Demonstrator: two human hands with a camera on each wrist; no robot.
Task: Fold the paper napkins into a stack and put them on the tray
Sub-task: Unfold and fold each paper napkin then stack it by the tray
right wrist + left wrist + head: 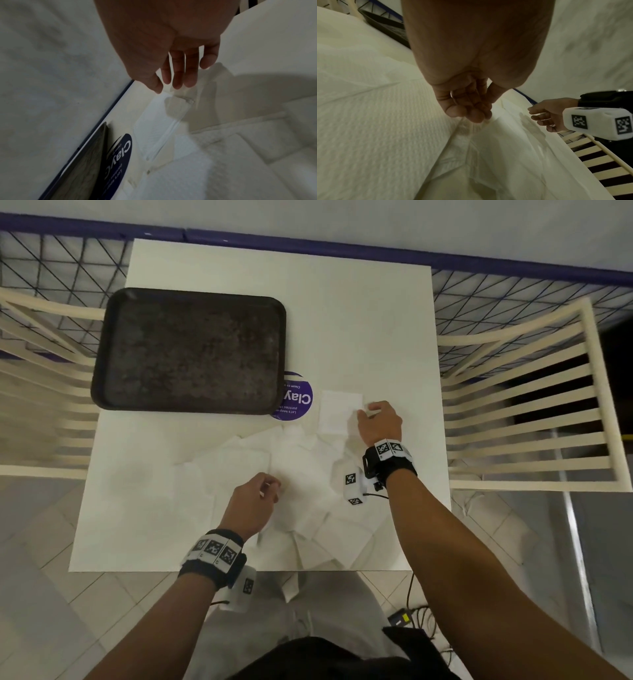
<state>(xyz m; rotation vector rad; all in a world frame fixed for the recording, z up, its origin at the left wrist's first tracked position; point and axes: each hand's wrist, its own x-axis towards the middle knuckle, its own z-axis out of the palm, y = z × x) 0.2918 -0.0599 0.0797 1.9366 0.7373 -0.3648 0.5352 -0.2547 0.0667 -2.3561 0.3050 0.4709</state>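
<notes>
A folded napkin (340,412) lies flat on the white table (376,320), just right of the purple sticker (297,397) and near the tray's (106,344) near right corner. The right hand (378,422) hovers at that napkin's right edge, fingers hanging loose and nearly straight, and as far as the right wrist view shows it holds nothing. The left hand (255,499) sits over the heap of loose napkins (301,474) spread across the near half of the table, its fingertips bunched down onto a sheet. Whether it truly pinches the paper cannot be told.

The tray holds nothing yet, so the work looks early: one napkin folded, many to go.

To do this step well, the left hand should lift only one sheet. The napkins overlap and thin paper clings, so a light pinch at a free corner is better than a grab in the middle. Lay the sheet flat, bring edge to edge, then press the crease with straight fingers. Match the size of the folded one, so the stack sits square. One napkin hangs over the near table edge and may slide off if the heap is dragged.
</notes>
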